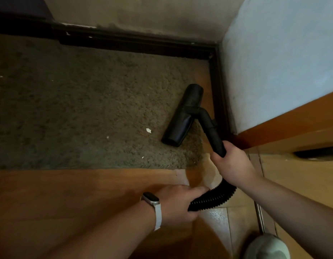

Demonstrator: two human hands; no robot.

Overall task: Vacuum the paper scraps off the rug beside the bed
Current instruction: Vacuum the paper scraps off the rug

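Firmly, my right hand [234,163] wraps its fingers round the lower end of the black vacuum tube [213,131], while my left hand [178,204], watch [151,200] on the wrist, curls round the ribbed hose [212,199] just behind it. The tube slants up to the floor nozzle [182,114], which rests on the shaggy rug [78,109] near its right edge, beside the bed [283,53]. White paper scraps [148,130] lie on the rug left of the nozzle. Wooden floor [68,193] borders the rug.

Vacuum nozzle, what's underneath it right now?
The nozzle lies on the rug, near its right edge. Whatever lies beneath is hidden; the nearest visible paper scrap lies just left of it.
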